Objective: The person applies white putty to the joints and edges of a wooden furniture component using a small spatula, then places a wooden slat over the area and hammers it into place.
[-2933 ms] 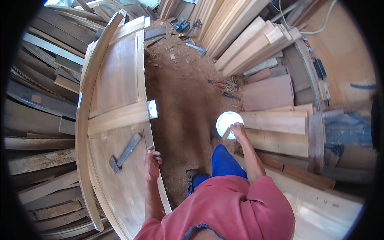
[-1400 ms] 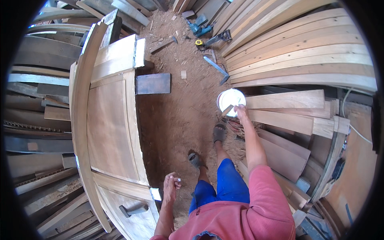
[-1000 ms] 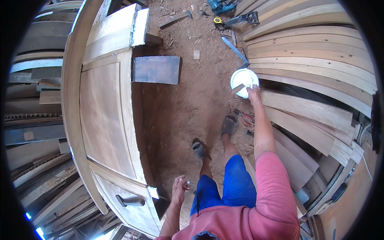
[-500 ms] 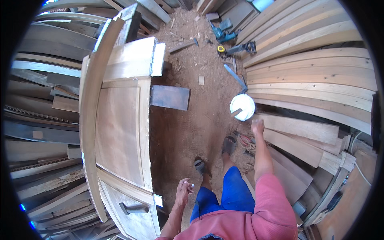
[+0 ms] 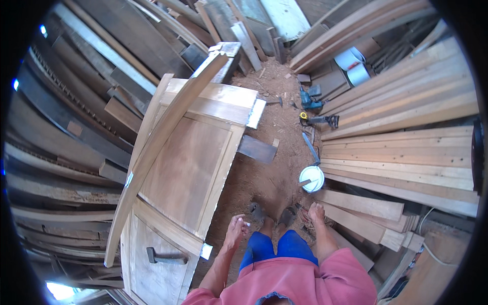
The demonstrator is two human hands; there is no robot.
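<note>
My left hand (image 5: pixel 236 232) is raised beside the right edge of a wooden panel door (image 5: pixel 185 152), its fingers curled around a small white thing too small to name. The door lies flat, and a long wooden board (image 5: pixel 162 134) rests slantwise across it. On the near part of the door is a hammer (image 5: pixel 165 257), apart from my hand. My right hand (image 5: pixel 316 212) hangs at my right side with its fingers curled in, and nothing shows in it. Just beyond it stands a white bucket (image 5: pixel 314 184) with a small piece of wood on top.
Planks (image 5: pixel 396 152) are stacked along the right, with shorter boards (image 5: pixel 363 203) nearer me. On the dusty floor lie a teal power tool (image 5: pixel 309 99), a dark saw-like tool (image 5: pixel 324 121) with a yellow round piece beside it, and another hammer (image 5: pixel 274 101). Timber (image 5: pixel 66 122) fills the left side.
My view has turned to the left, so the door now looks slanted and the bucket sits lower. My right arm has drawn back toward my body, and my feet are now closer together.
</note>
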